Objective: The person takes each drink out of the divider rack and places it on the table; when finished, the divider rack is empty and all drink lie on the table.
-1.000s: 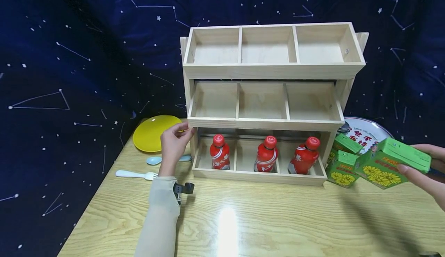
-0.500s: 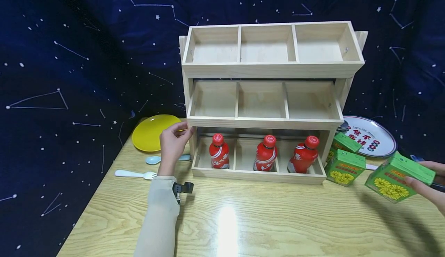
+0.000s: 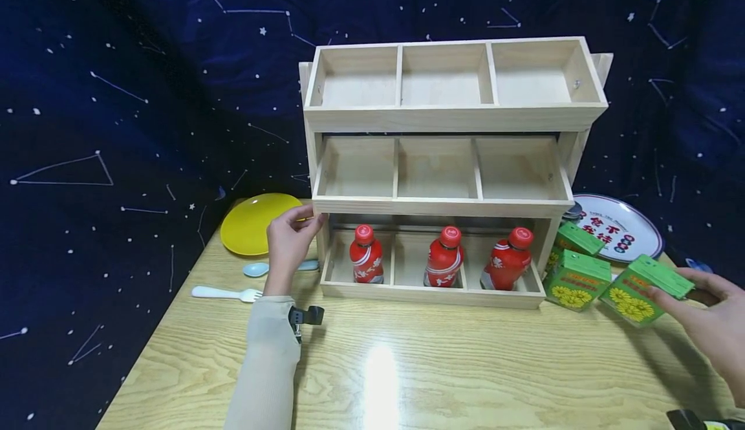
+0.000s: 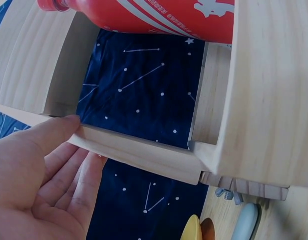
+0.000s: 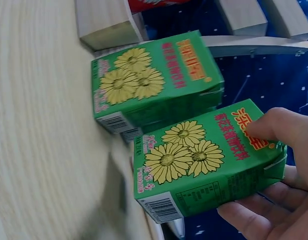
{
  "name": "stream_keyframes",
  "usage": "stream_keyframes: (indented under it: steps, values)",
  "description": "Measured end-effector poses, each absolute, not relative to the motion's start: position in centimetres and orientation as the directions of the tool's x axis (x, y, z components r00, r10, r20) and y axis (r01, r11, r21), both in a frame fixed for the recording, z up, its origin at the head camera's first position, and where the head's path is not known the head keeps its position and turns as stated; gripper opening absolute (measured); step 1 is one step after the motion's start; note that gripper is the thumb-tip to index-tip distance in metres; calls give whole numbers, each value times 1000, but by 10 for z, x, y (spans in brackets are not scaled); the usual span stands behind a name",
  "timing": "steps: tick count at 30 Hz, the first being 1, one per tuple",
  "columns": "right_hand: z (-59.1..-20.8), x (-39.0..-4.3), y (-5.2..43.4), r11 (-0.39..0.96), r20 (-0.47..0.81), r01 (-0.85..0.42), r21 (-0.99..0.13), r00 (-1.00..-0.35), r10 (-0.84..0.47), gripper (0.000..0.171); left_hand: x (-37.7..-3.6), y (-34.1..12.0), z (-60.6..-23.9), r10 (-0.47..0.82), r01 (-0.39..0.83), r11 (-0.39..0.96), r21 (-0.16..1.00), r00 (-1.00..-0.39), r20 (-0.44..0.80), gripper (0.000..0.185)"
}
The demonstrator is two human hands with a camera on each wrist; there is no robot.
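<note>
In the head view, the right hand (image 3: 707, 317) at the lower right of the frame grasps a green drink carton printed with yellow flowers (image 3: 645, 290), tilted, its long axis running from lower left to upper right. The three-tier pale wooden rack (image 3: 454, 119) stands to the carton's left at the frame's centre, so this hand is the nearer one. The left hand (image 3: 289, 244), fingers relaxed and straight, touches the rack's left edge.

The left wrist view shows fingertips (image 4: 69, 122) resting flat on a wooden ledge (image 4: 139, 150), gripping nothing.

In the right wrist view, thumb and fingers pinch the carton (image 5: 203, 160) at lower right, just beside a second matching carton (image 5: 156, 82).
</note>
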State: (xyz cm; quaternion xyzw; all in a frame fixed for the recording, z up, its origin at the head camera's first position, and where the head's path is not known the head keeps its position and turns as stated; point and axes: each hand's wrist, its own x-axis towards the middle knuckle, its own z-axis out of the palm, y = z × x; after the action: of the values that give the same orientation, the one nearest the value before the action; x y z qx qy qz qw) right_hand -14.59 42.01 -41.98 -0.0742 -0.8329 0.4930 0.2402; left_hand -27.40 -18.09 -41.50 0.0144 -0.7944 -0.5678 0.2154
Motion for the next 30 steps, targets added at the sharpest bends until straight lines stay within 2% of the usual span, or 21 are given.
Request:
stream_keyframes:
  steps: [4,10,14,22,28,30]
  values:
    - [-424,-147,422,512,258,-26,-858,-885,387,47,-274,-178,-415,-263,219,358,908,-909,323,31]
    - [-430,-151,421,587,229,71,-806,-877,421,41,-274,-176,-415,-273,222,347,911,-906,325,29]
    - [-436,-149,422,573,227,67,-817,-876,426,42,-274,-175,-415,-262,221,346,912,-911,320,30]
    - [-443,-154,422,706,283,109,-700,-865,415,32,-273,-177,-415,-268,218,337,916,-910,315,30]
    - [-441,-157,419,726,278,123,-676,-871,406,53,-272,-180,-414,-266,229,331,915,-908,324,30]
    - [-438,-156,419,698,276,88,-710,-878,392,45,-272,-180,-414,-266,226,334,915,-908,322,31]
